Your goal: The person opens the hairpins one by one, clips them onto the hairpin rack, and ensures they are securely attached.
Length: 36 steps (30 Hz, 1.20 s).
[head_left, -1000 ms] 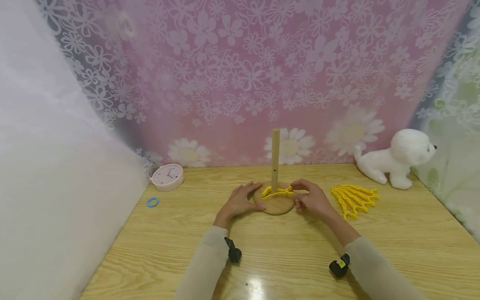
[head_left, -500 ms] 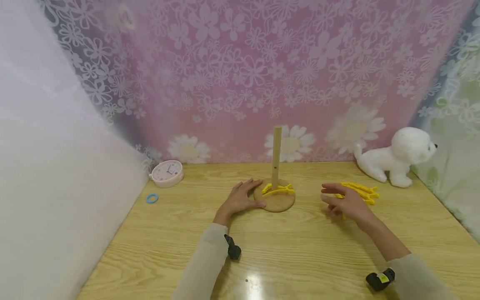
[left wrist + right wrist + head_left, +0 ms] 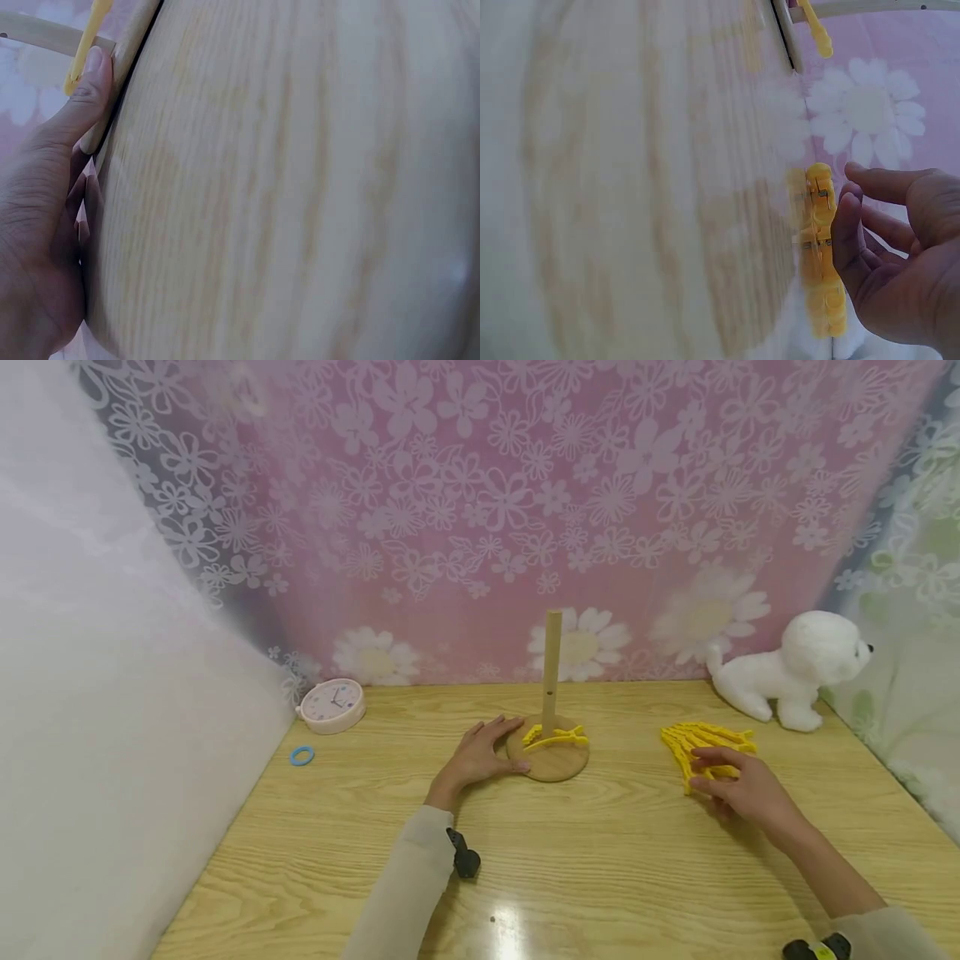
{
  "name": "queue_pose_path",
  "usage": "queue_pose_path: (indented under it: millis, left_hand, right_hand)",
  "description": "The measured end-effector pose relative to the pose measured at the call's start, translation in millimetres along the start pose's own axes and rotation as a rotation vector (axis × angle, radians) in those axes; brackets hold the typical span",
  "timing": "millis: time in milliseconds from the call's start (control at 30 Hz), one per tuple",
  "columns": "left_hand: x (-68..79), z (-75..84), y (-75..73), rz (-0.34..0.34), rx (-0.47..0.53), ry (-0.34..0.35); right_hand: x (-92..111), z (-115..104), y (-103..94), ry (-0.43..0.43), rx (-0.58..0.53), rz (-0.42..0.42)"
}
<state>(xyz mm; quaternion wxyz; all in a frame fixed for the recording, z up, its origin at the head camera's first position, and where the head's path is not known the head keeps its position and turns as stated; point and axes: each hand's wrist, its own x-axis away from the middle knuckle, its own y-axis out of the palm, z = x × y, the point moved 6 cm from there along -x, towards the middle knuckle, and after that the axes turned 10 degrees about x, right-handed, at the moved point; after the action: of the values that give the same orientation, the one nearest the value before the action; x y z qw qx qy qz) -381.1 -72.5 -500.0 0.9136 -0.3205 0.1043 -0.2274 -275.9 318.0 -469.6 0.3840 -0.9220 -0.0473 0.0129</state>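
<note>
My left hand (image 3: pixel 480 756) holds the left side of a round wooden base (image 3: pixel 555 768), from which a wooden post (image 3: pixel 551 668) rises. In the left wrist view its thumb (image 3: pixel 86 94) lies on the rim. A yellow alligator hair clip (image 3: pixel 558 741) lies on the base at the post's foot, one arm in front of the post and a toothed part at its left. My right hand (image 3: pixel 750 789), fingers bent and apart, is over the near side of several yellow alligator hair clips (image 3: pixel 678 739), partly covering them. The right wrist view shows its fingertips just beside the clips (image 3: pixel 823 217), their small springs visible.
A white plush dog (image 3: pixel 787 668) stands at the back right, behind the clips. On the left are a pink round clock (image 3: pixel 332 705) and a blue ring (image 3: pixel 302 756). A flowered pink curtain (image 3: pixel 450 527) hangs along the table's back edge.
My right hand has left the clip at the post and moved right to the other clips, then a little further right and nearer. The left hand stays on the base.
</note>
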Motion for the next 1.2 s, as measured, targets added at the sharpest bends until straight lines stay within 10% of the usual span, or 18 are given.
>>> queue_pose_path:
  millis: [367, 1200]
  left_hand:
    - [2.0, -0.4, 1.1, -0.004, -0.018, -0.025]
    - [-0.7, 1.3, 0.5, -0.010, -0.013, 0.002]
  right_hand:
    - [-9, -11, 2.0, -0.123, 0.305, 0.082]
    - [-7, -13, 9.7, -0.224, 0.311, 0.050]
